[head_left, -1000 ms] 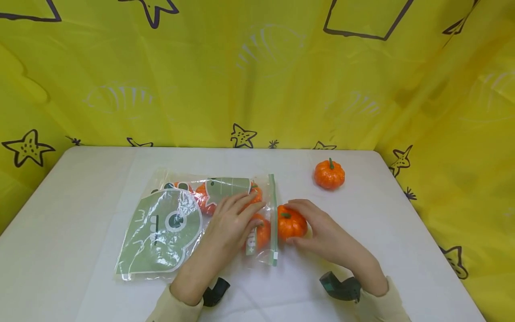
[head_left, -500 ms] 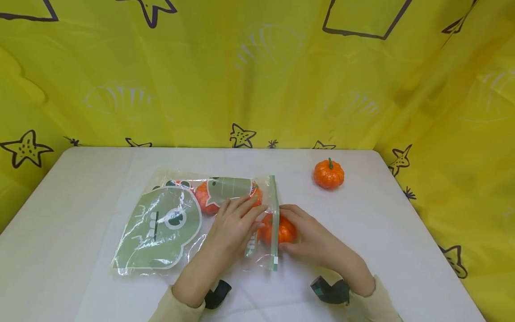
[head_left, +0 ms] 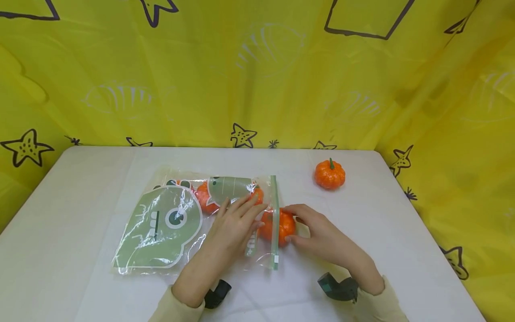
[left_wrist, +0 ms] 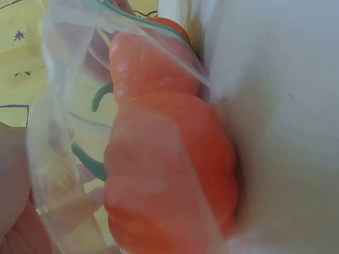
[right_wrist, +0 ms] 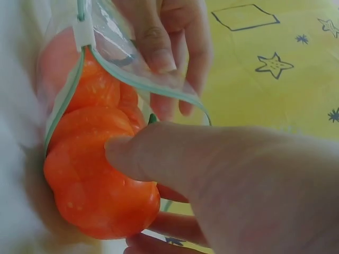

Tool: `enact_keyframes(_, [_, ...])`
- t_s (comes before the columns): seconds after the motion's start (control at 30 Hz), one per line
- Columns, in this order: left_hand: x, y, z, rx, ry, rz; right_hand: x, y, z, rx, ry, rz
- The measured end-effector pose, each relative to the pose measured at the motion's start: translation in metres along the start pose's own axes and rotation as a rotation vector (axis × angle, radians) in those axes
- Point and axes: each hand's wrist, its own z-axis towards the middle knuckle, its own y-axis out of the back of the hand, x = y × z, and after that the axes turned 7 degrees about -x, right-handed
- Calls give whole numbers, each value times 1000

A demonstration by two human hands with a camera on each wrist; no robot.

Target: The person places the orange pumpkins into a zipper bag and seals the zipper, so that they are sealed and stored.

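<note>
A clear zip bag with a green cartoon print (head_left: 166, 241) lies flat on the table, its green zip edge facing right. Inside are several small orange toy pumpkins (left_wrist: 169, 174) with green stems. My left hand (head_left: 231, 228) lies over the bag near its mouth and appears to pinch the upper film, which stands raised above the pumpkins. My right hand (head_left: 327, 239) holds another toy pumpkin (right_wrist: 100, 196) at the mouth, thumb on one side and fingers on the other. That pumpkin is partly past the zip edge and touches one inside. The left fingertips' exact hold is partly obscured.
One more toy pumpkin (head_left: 330, 175) stands at the back right of the white table (head_left: 386, 214). A white zip slider (right_wrist: 83, 33) sits on the near end of the zip. Yellow patterned cloth (head_left: 257, 80) hangs behind and beside the table.
My right hand has moved left, carrying the pumpkin from outside the zip edge partly into the bag's mouth. Its fingers have since spread slightly. My left hand has stayed nearly still.
</note>
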Motion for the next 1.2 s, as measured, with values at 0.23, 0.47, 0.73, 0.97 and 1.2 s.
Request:
enact_keyframes(0.23, [-1,-1,0,-15,-13,5,2,-6,2,1,17,37])
enact_keyframes(0.47, [-2,-2,-1,-25,-12,-12,7,-17,6,24,29,93])
enact_keyframes(0.73, [-1,-3,-1,-55,-48,-19,0,-2,1,8,10,46])
enact_keyframes(0.97, [-2,-2,-1,-35,-32,-14,-1,4,-1,123,-20,53])
enact_keyframes(1.2, [-3,-4,-1,-18,-20,-19,4,1,-1,196,-17,79])
